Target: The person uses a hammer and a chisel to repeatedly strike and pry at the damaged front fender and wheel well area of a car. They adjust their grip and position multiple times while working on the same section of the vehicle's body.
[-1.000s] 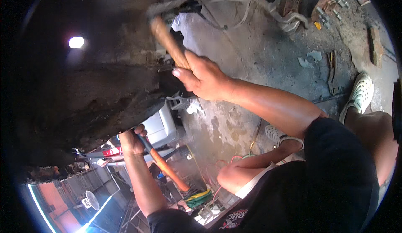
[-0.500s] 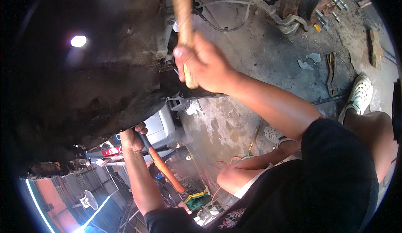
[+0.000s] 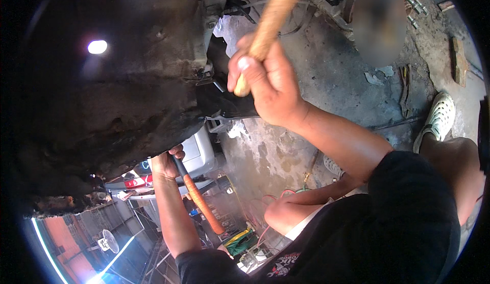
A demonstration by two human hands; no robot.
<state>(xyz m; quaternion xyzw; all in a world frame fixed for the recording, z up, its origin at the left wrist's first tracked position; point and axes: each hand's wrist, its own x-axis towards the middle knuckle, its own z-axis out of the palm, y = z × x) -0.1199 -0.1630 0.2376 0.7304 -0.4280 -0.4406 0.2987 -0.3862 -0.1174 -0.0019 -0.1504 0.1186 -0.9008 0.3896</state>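
Observation:
My right hand [image 3: 270, 80] is wrapped round the lower end of a pale wooden handle [image 3: 278, 16], tilted up and to the right. The handle's upper end runs out of the picture, so its head cannot be seen. Under the edge of a dark, rusty vehicle body panel [image 3: 117, 100], my left hand [image 3: 166, 165] is closed round the dark neck of a tool with an orange handle [image 3: 201, 205]. This handle slants down to the right, and the panel hides the tool's other end.
A rusty wheel hub with studs [image 3: 416, 4] stands at the upper right. Pliers [image 3: 405, 91] and a wood block [image 3: 458, 62] lie on the stained concrete floor [image 3: 347, 85]. Hoses [image 3: 260, 202] lie near my knee. A lamp's bright spot [image 3: 97, 46] shows on the panel.
My right hand has swung to the right and slightly down with the wooden handle, which now leans further right. My left hand and the orange-handled tool have barely moved.

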